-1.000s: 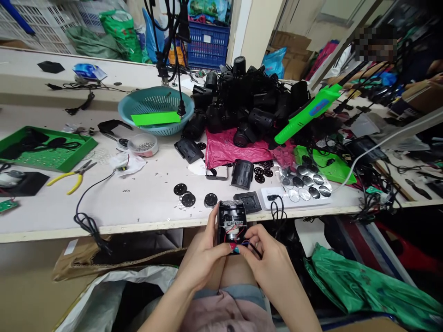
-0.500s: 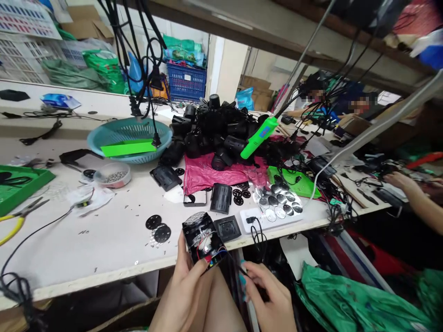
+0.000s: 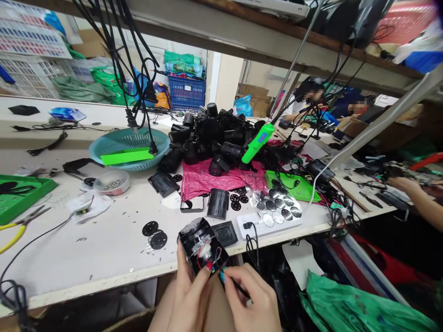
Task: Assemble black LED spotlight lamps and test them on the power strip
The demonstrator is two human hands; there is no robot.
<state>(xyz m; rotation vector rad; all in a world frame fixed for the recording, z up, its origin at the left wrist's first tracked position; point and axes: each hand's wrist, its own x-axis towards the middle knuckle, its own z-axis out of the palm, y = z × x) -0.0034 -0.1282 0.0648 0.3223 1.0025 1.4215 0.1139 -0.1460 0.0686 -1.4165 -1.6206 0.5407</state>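
Note:
My left hand (image 3: 190, 290) grips an open black plastic housing (image 3: 189, 240) tilted over the table's front edge. Inside the housing are a clear round part, a white piece and thin red and blue wires (image 3: 218, 253). At its lower right edge, my right hand (image 3: 254, 295) pinches a black cable (image 3: 241, 289) between thumb and fingers, the fingertips close against the housing. Just behind the housing lies a square black frame (image 3: 224, 234), and farther back stands a curved black cover (image 3: 218, 204). Black slotted discs (image 3: 158, 240) rest to the left.
A green electric screwdriver (image 3: 258, 144) hangs over a pile of black devices (image 3: 214, 133). Around it are a blue basket (image 3: 95, 150), a bowl of screws (image 3: 121, 186), silver discs (image 3: 268, 219), a white power strip (image 3: 247, 221) and yellow-handled pliers (image 3: 15, 237). A co-worker's arm (image 3: 418, 196) reaches in at right.
My right hand has moved left and up, bringing the cable to the housing's lower edge. My left hand still holds the housing. The camera view has shifted slightly.

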